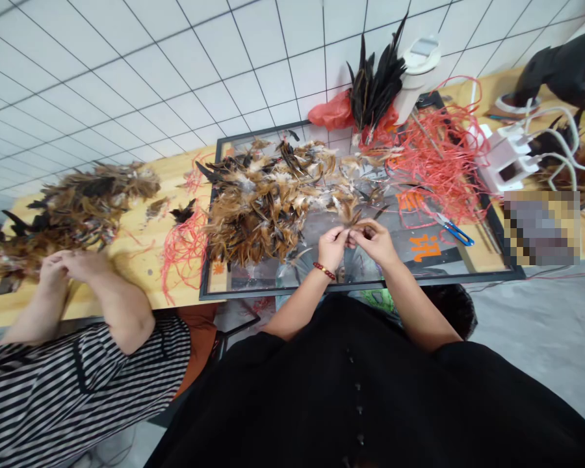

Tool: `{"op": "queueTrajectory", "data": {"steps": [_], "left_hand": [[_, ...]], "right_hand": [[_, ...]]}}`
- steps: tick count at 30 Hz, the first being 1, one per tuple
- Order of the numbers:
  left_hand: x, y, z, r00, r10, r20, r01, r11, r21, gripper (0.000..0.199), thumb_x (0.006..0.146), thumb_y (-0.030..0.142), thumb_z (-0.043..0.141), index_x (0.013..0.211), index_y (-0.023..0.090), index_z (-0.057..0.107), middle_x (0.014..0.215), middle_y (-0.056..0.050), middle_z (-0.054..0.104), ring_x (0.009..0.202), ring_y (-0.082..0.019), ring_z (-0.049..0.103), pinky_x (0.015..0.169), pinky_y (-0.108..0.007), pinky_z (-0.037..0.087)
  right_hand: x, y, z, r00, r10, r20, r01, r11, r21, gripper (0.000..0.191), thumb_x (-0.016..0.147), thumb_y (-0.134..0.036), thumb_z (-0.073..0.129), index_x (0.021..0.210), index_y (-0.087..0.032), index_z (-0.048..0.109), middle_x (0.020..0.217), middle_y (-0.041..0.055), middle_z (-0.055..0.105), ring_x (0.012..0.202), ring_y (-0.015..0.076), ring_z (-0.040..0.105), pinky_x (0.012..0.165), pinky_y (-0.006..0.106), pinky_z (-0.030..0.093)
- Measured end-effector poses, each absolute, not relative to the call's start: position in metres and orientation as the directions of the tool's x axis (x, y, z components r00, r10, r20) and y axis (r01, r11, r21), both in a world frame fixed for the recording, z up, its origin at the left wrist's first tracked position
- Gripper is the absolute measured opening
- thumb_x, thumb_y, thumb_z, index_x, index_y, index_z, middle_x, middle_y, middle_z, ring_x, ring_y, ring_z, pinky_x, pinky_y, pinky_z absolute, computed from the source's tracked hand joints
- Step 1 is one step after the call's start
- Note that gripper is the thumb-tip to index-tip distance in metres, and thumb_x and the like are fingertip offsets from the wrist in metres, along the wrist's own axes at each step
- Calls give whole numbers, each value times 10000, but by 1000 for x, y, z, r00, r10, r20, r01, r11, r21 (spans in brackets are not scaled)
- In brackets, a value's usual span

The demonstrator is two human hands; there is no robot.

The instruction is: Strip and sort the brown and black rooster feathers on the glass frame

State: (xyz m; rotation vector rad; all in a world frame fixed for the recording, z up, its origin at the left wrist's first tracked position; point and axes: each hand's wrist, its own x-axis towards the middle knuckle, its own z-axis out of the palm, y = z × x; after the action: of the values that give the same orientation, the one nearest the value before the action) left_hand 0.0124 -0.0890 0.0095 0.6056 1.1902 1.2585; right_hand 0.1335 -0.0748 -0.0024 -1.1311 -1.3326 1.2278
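Note:
My left hand (333,247) and my right hand (375,242) meet over the near part of a framed glass panel (458,265). The fingers of both are pinched close together on a brown feather (355,220), whose tip shows just above them. Whether it is one feather or a small bunch I cannot tell. A red bead bracelet (324,270) circles my left wrist. Just left of my hands lies a big heap of brown feathers (258,214), with paler fluffy ones toward its far side.
Blue-handled scissors (455,231) and tangled red plastic strings (439,162) lie to the right. Long black feathers (375,84) stand by a red bag (329,112) near the tiled wall. A white power strip (504,156) has cables. A co-worker's hands (73,265) are at the left.

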Motion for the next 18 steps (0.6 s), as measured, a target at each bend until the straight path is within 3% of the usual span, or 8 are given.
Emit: {"op": "queueTrajectory", "data": {"steps": [3,7,14,18], "left_hand": [[12,-90,10,-126,930,-345,-389,274,879,192,766,228,742,654,147,609,522,37,612,453,-79,562,527,-226,493],[11,-91,14,-114,926,-361,-407,288,867,129,763,186,736,711,126,634,591,4,656,482,-96,594,553,-254,509],[7,-93,18,53,931,-361,-312,359,880,188,800,223,717,671,107,645,578,-12,640,485,-103,605,550,-257,506],[5,-93,20,-3,930,-368,-379,339,861,208,787,277,747,726,119,626,625,-3,655,497,-94,621,536,-228,500]], "right_hand": [[134,-74,-4,-106,992,65,-9,64,-998,309,761,-495,737,829,-218,618,642,-46,540,583,104,493,565,248,412],[138,-70,-9,-24,993,117,17,118,-993,327,783,-524,708,756,-208,630,679,-21,564,622,114,497,588,257,413],[143,-68,-11,-76,953,294,118,301,-946,155,809,-387,685,799,-232,684,792,12,643,782,170,604,762,336,484],[145,-63,-7,-15,949,314,202,310,-929,163,841,-381,639,823,-225,682,825,32,666,803,182,621,775,344,497]]}}
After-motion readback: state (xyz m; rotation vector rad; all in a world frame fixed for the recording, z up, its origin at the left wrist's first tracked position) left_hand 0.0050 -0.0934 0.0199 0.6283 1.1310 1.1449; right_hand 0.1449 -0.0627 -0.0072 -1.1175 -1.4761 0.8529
